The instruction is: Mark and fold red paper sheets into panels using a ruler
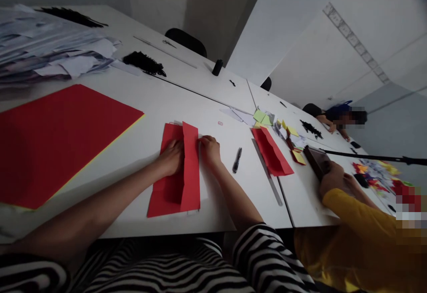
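Note:
A folded sheet of red paper (191, 173) lies on the white table in front of me, its right-hand flap standing up along a lengthwise crease. My left hand (172, 157) rests on the sheet with bent fingers against the inside of that flap; the flap partly hides the fingertips. At the sheet's right edge, my right hand (211, 150) is closed, thumb and fingers pinching the paper near its upper part. A pen (237, 160) lies to the right of my right hand. Beyond it is another creased red paper (271, 151), beside a ruler (267, 173).
Large red sheets (70, 142) with a yellow edge lie at left, below a heap of papers (66, 57). Black cord (144, 63), a black cylinder (218, 67) and sticky notes (262, 117) lie farther off. At right, a person in a yellow sleeve (353, 208) handles a dark object.

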Motion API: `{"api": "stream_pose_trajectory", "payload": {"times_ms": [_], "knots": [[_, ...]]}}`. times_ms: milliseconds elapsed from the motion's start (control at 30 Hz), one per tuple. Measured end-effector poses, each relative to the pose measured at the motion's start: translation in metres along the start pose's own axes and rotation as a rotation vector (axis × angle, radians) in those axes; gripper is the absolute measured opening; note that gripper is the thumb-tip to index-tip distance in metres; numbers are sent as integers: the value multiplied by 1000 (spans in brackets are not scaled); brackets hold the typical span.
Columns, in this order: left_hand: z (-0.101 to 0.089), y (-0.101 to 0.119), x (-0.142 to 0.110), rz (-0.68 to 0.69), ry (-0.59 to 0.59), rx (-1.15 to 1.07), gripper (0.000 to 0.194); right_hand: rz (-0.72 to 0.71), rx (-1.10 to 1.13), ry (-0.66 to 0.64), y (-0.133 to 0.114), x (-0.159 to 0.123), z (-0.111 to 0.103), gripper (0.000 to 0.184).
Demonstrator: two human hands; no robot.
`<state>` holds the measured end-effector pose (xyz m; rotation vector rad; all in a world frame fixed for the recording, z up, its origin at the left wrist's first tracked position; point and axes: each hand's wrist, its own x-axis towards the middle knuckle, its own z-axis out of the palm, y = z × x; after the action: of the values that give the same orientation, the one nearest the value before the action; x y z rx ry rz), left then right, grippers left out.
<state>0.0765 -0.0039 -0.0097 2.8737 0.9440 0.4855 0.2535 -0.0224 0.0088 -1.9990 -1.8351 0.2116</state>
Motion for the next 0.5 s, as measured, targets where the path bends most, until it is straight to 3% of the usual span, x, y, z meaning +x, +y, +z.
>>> {"api": "stream_pose_trajectory", "payload": {"times_ms": [500], "knots": [[3,1,6,2,-72,33,27,-52,-43,22,-5,-76,-11,33]]}}
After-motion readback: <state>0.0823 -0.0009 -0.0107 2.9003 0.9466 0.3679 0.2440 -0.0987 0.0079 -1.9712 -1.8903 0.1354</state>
